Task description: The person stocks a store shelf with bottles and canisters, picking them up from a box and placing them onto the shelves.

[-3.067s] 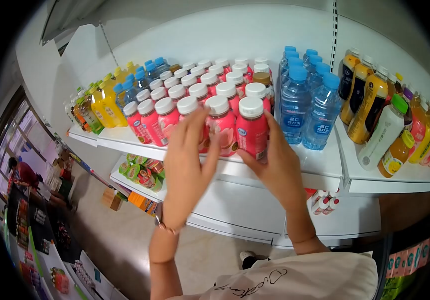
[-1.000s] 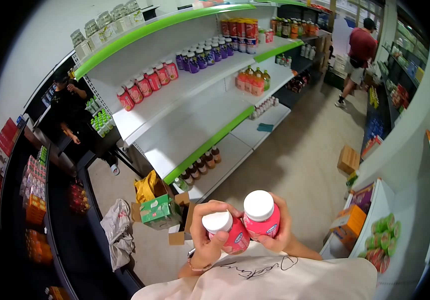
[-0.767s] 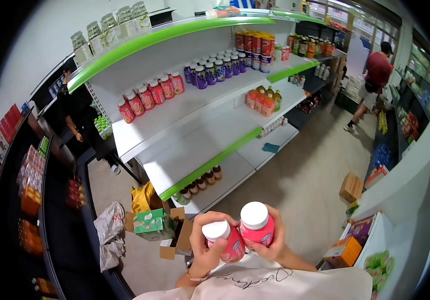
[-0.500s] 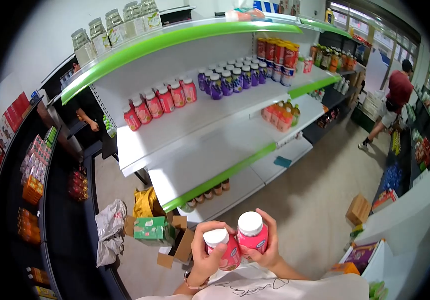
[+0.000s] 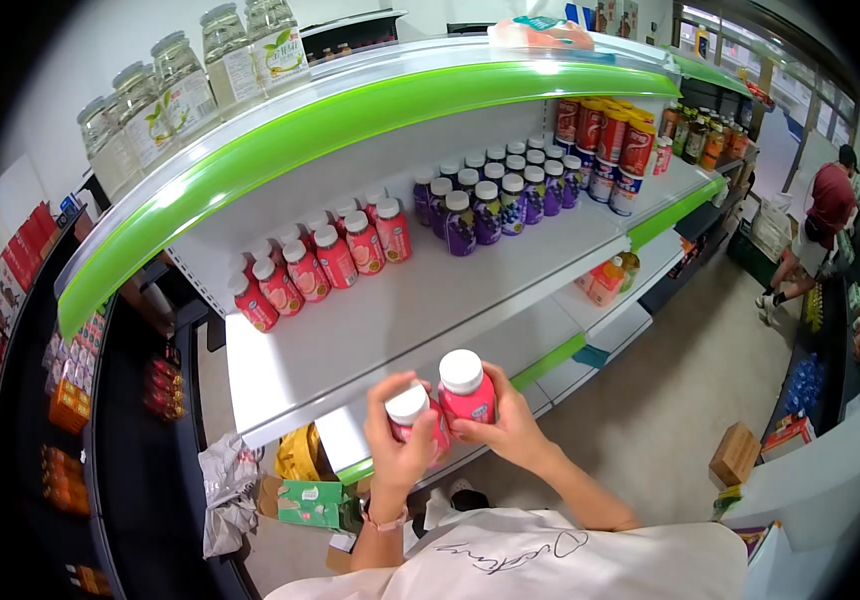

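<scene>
My left hand is wrapped round a pink bottle with a white cap, which tilts a little. Beside it, my right hand grips a second pink bottle by its side. Both bottles are held close together over the front edge of a white shelf. On that shelf, pink bottles stand in rows at the left. Purple bottles with white caps stand right of them.
Glass jars stand on the green-edged upper shelf. Red and yellow cans are at the shelf's right. A green box and grey bag lie below. A person in red is at the far right.
The shelf has come closer in view. Both hands, with the two pink bottles, have risen in view to its front edge. The person in red appears farther right.
</scene>
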`<move>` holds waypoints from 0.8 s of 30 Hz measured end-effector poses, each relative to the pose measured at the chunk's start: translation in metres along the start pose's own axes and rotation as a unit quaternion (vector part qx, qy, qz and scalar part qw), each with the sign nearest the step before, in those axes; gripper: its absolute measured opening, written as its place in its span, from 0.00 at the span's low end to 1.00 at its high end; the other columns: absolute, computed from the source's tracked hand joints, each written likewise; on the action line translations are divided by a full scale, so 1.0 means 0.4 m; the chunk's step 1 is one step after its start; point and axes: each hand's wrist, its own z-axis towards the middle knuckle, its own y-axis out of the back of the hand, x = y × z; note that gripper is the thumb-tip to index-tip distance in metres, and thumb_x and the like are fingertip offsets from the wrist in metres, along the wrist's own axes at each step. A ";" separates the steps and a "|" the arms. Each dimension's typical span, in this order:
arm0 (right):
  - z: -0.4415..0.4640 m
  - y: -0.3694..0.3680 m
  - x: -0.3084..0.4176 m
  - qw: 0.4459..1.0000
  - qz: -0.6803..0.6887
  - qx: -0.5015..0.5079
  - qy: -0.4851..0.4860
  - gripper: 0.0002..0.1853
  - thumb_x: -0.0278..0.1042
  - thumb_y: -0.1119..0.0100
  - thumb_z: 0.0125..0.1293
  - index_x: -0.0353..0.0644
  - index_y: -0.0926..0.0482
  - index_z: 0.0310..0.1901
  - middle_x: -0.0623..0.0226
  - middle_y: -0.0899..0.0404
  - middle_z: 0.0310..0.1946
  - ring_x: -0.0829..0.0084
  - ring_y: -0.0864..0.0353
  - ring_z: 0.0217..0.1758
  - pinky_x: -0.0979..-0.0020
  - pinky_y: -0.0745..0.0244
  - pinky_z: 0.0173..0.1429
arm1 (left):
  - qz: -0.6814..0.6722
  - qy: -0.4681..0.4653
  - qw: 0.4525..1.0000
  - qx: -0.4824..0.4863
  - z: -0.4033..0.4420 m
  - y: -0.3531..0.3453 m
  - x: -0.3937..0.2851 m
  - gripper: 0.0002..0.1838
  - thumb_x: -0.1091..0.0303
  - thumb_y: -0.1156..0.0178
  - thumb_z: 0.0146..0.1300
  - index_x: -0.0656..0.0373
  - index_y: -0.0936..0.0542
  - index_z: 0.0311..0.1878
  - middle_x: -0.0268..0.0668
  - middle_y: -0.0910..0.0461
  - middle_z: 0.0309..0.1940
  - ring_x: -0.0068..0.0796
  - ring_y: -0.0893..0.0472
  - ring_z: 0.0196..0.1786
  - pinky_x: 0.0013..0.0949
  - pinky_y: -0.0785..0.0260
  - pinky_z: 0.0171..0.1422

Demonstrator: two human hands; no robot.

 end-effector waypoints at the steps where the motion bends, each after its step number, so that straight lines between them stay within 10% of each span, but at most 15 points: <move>1: 0.042 0.002 -0.015 0.999 -0.041 0.014 0.018 0.42 0.43 0.26 0.50 0.34 0.39 0.61 0.54 0.25 0.51 0.65 0.25 0.56 0.67 0.31 0.59 | 0.003 0.002 1.000 -0.001 0.029 -0.002 0.019 0.22 0.71 0.37 0.59 0.63 0.32 0.55 0.41 0.23 0.41 0.28 0.22 0.45 0.31 0.31 0.52; 13: 0.318 0.033 -0.139 0.994 -0.057 0.051 0.075 0.40 0.45 0.30 0.54 0.33 0.39 0.62 0.50 0.31 0.56 0.53 0.29 0.57 0.62 0.33 0.60 | 0.106 -0.064 0.991 -0.059 0.229 -0.044 0.218 0.27 0.80 0.37 0.57 0.61 0.39 0.57 0.41 0.29 0.46 0.25 0.28 0.46 0.29 0.34 0.53; 22: 0.431 0.055 -0.251 0.986 -0.073 0.108 0.102 0.38 0.38 0.29 0.54 0.35 0.38 0.62 0.51 0.29 0.53 0.56 0.28 0.55 0.61 0.33 0.59 | 0.124 0.085 0.970 -0.189 0.299 -0.111 0.249 0.27 0.75 0.38 0.59 0.61 0.38 0.59 0.43 0.30 0.49 0.28 0.29 0.50 0.30 0.37 0.59; 24: 0.435 0.053 -0.291 0.971 -0.183 0.074 0.133 0.34 0.38 0.31 0.56 0.35 0.36 0.61 0.50 0.28 0.51 0.54 0.30 0.52 0.57 0.34 0.56 | 0.310 0.011 0.937 -0.158 0.292 -0.108 0.272 0.23 0.73 0.38 0.60 0.64 0.32 0.57 0.45 0.26 0.48 0.34 0.25 0.49 0.33 0.34 0.56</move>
